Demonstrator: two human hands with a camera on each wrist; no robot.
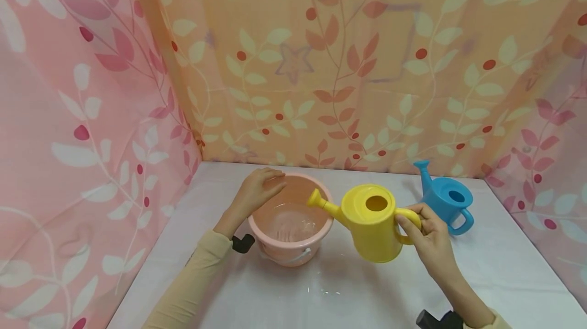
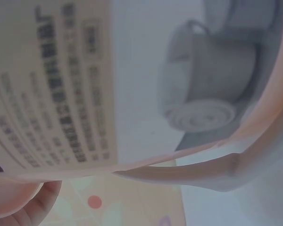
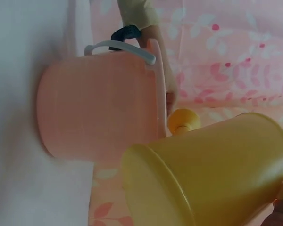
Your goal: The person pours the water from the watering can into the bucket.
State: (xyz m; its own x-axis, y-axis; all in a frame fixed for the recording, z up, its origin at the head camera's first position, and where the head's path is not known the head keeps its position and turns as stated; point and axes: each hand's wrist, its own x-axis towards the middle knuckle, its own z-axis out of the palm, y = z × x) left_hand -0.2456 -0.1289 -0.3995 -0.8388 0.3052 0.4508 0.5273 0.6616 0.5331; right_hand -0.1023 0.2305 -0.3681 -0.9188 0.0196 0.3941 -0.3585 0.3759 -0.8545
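Note:
My right hand (image 1: 428, 235) grips the looped handle of a yellow watering can (image 1: 373, 227). The can is raised, its spout pointing left over the near right rim of a pink bucket (image 1: 293, 250). Clear water (image 1: 293, 217) shows inside the bucket, which stands upright. At the bucket's far left rim, my left hand (image 1: 257, 191) holds on, thumb on the inner side and fingers along the outside. The left wrist view is filled by the bucket's printed label (image 2: 61, 94), with a few fingers (image 2: 35, 207) curved around the rim.
A blue watering can (image 1: 445, 196) stands at the back right, spout toward the back. Small water drops (image 1: 330, 292) lie on the white tabletop (image 1: 348, 303). Patterned cloth walls (image 1: 293, 89) close in the back and both sides. The bucket's pale carrying handle (image 3: 122, 47) hangs down.

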